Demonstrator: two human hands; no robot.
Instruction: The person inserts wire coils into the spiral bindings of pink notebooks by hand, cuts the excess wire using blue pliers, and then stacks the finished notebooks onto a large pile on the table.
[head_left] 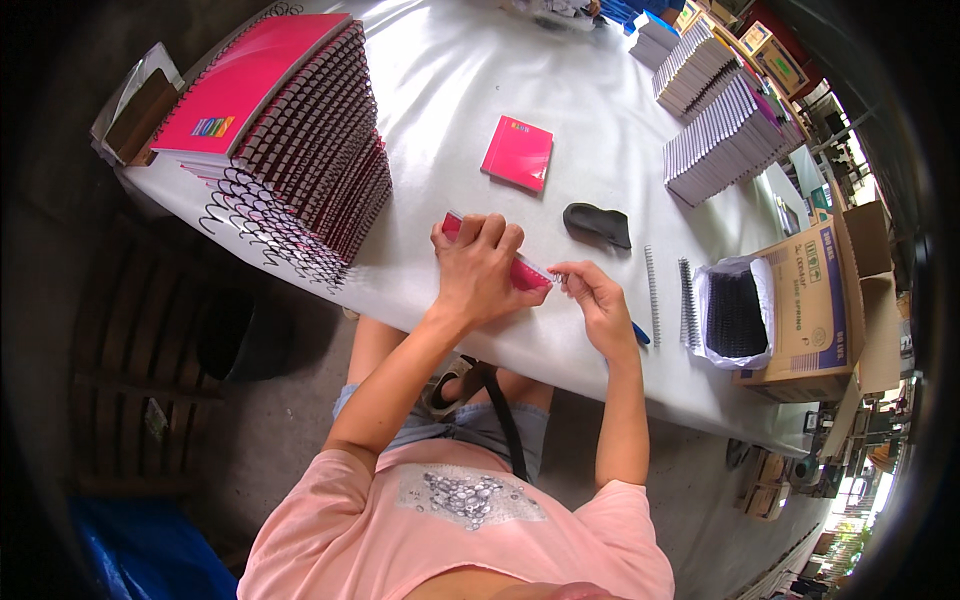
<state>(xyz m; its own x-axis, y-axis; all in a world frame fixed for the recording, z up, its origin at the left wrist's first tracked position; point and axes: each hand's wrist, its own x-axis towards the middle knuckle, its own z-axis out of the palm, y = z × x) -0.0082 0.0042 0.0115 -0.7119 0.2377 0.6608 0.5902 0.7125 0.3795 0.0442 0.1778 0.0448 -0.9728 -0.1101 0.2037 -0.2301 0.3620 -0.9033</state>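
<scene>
My left hand (478, 265) is closed over a small pink notebook (530, 276) at the table's near edge, its fingers across the top and the thumb by the right end. At that end, the fingertips of my right hand (598, 305) pinch a short bit of spiral wire (556, 278) coming off the notebook's edge. Farther back, a second pink notebook (518, 155) lies flat. A curved black object (598, 226), its kind unclear, rests beyond my right hand. Most of the held notebook is hidden under my left hand.
A tall stack of spiral-bound pink notebooks (265, 85) stands at the left. Loose wire coils (652, 295) and a blue pen (640, 333) lie right of my right hand. A cardboard box (805, 310) with black coils (735, 312) is beyond. Book stacks (722, 140) stand back right.
</scene>
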